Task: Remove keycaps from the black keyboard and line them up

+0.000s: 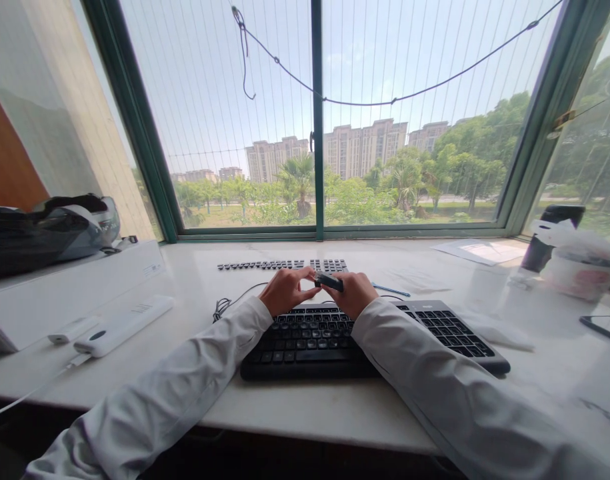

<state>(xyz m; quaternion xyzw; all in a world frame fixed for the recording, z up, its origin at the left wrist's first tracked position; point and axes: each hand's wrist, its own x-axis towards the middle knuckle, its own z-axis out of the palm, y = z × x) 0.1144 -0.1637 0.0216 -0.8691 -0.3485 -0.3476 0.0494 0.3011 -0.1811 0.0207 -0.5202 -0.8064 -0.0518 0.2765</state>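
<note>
My left hand (285,291) and my right hand (352,293) meet above the far edge of a black keyboard (335,337) on a white marble sill. Between them they pinch a long dark keycap (329,281), the right hand gripping one end and the left fingertips closed on the other. Just beyond the hands, rows of loose black keycaps (282,265) lie laid out on the sill. Both arms wear white sleeves. The keyboard's cable (229,303) curls off to the left.
A white box (59,293) with a dark bag on top stands at left, with a white power bank (119,325) beside it. A blue pen (391,290), papers (479,251), a black bottle (549,237), a tissue-filled cup (579,267) and a phone (602,327) lie at right. A large window stands behind.
</note>
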